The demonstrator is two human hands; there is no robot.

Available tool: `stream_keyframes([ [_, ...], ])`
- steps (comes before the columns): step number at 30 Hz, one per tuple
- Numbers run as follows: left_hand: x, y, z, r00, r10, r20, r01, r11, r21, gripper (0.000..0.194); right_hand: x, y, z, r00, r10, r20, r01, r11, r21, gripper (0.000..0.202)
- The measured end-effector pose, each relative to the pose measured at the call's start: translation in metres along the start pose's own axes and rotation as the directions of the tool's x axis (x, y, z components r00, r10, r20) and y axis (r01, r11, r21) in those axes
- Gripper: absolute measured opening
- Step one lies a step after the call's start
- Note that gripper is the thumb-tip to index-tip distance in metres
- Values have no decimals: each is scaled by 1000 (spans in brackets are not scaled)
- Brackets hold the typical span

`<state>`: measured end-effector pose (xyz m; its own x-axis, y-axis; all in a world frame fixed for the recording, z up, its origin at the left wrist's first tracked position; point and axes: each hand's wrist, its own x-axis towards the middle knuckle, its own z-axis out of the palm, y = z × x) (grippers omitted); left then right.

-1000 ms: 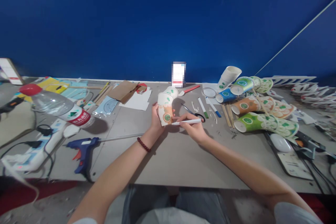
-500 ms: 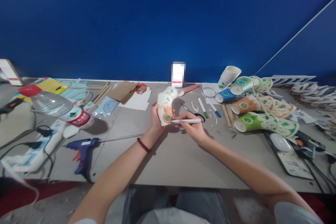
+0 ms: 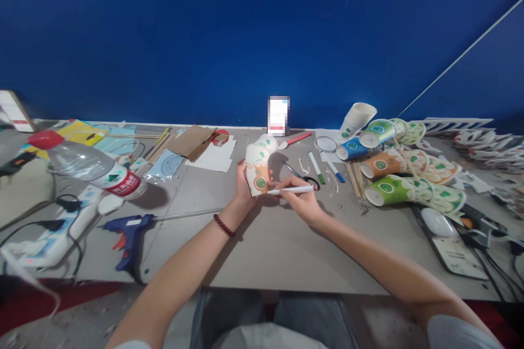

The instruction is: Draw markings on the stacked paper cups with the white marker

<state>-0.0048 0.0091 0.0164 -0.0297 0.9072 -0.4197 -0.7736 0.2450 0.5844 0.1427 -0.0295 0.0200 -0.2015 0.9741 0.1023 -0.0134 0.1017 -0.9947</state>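
Left hand point(image 3: 244, 192) grips the paper cups point(image 3: 258, 172), long axis roughly 12-to-6; right hand point(image 3: 303, 200)'s pinching a white marker point(image 3: 299, 189), pointing 9 o'clock.

Blue wall point(image 3: 196, 38), grey table point(image 3: 262, 251), red flooring point(image 3: 53, 305)

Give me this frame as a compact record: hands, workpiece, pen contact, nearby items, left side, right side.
left hand: holds cup piece
right hand: holds white pen
workpiece: cup piece, orange and white, in left hand
pen contact: white pen in right hand, tip beside the cup's lower part; touching, cannot tell
nearby: green-ended marker, blue-ended marker
left side: glue gun, red-capped bottle
right side: white cup stack, green cup piece
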Motion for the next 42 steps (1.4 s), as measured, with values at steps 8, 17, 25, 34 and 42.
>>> stream_keyframes([
  [8, 1, -1, -1, 997, 76, 16, -76, 996, 48, 44, -1, -2, 1, 998, 65, -24, -65, 998, 13, 11],
  [17, 1, -1, -2, 998, 65, 27, -66, 997, 42, 44, -1, -1, 2, 998, 55, -8, -55, 997, 56, 11],
  [25, -1, -1, -2, 997, 32, 77, -37, 997, 74, 46, 0, 3, -3, 999, -49, -6, 49, 999, -1, 11],
  [34, -3, -4, -5, 979, 54, 198, -82, 987, 136, 29, 6, 4, -13, 978, -194, -82, 190, 980, -53, 16],
  [42, -3, -8, -9, 938, -9, 347, -66, 977, 202, 46, 8, -5, -14, 958, -283, -50, 274, 953, -131, 10],
])
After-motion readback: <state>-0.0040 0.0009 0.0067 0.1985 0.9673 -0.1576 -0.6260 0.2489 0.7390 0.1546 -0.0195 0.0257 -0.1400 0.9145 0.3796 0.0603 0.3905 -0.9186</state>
